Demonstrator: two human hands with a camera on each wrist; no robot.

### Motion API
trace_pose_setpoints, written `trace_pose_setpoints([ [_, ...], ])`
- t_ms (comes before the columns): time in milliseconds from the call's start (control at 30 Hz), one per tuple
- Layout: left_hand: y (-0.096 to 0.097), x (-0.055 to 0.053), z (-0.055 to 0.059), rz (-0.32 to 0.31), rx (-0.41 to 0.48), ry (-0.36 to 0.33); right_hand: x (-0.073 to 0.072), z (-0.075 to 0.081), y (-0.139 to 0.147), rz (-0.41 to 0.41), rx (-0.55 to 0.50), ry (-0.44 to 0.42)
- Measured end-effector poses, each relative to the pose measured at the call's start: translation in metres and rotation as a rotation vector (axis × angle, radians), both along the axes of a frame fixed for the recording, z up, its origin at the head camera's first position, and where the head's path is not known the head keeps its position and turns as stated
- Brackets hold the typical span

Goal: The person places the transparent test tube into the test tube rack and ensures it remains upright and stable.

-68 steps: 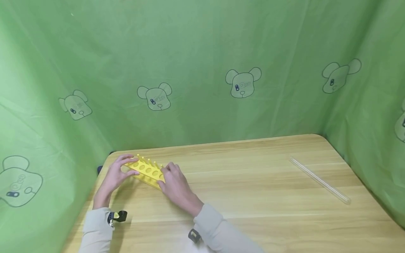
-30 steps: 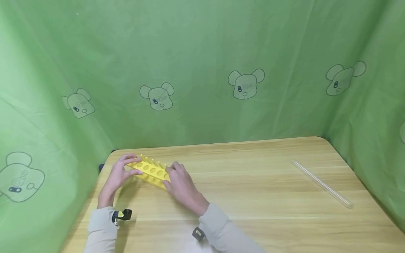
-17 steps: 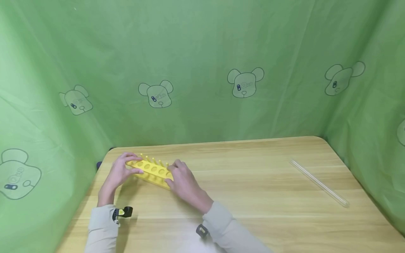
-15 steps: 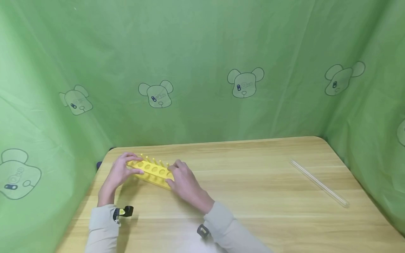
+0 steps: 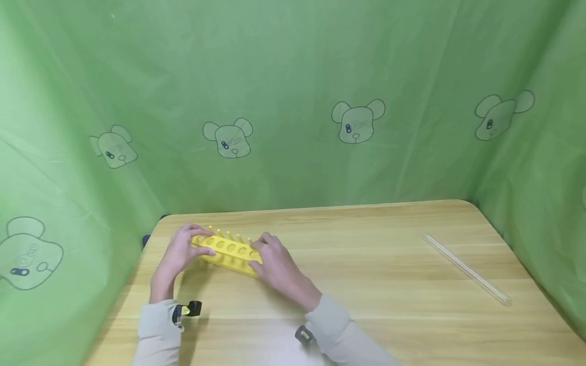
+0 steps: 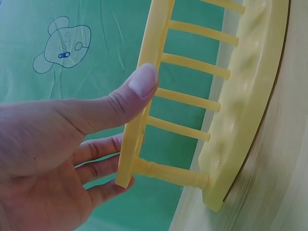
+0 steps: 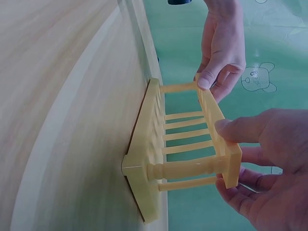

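A yellow test tube rack (image 5: 227, 250) stands at the left of the table, its row of round holes and upright pegs facing up. My left hand (image 5: 180, 249) pinches the left end of its top plate, thumb in front and fingers behind. At the opposite end my right hand (image 5: 279, 262) grips the same plate, also between thumb and fingers. In the left wrist view the rack's base (image 6: 245, 106) lies on or just above the tabletop; contact is hard to tell. Both hands appear on the rack (image 7: 187, 168) in the right wrist view.
A long clear tube (image 5: 467, 269) lies slantwise on the right side of the wooden table (image 5: 366, 254). Green curtains (image 5: 293, 168) with bear-head prints enclose the back and both sides. Black cameras are strapped to both wrists.
The rack and both hands have shifted a little to the right, with the rack lying slightly less slanted. Both holds look the same, and the tube stays where it was.
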State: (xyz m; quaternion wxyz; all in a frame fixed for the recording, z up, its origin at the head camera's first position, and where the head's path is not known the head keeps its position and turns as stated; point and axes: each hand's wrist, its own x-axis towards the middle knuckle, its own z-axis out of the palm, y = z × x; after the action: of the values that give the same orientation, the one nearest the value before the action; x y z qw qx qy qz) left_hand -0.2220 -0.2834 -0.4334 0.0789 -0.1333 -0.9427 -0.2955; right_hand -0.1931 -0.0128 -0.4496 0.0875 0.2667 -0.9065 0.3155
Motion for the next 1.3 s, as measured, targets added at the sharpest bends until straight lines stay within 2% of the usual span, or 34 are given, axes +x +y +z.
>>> trace_pose_setpoints([
  [233, 0.006, 0.002, 0.000, 0.024, 0.011, -0.016, -0.001, -0.001, 0.006, 0.002, 0.008, 0.008],
  [533, 0.009, 0.002, -0.005, -0.015, 0.019, 0.024, 0.001, 0.000, 0.017, 0.021, 0.006, 0.021],
  [1067, 0.020, -0.001, -0.005, -0.085, 0.045, 0.012, 0.001, -0.002, 0.038, 0.010, 0.016, 0.001],
  [1300, 0.024, -0.003, -0.008, -0.086, 0.050, 0.000, -0.001, -0.006, 0.046, 0.028, 0.000, 0.020],
])
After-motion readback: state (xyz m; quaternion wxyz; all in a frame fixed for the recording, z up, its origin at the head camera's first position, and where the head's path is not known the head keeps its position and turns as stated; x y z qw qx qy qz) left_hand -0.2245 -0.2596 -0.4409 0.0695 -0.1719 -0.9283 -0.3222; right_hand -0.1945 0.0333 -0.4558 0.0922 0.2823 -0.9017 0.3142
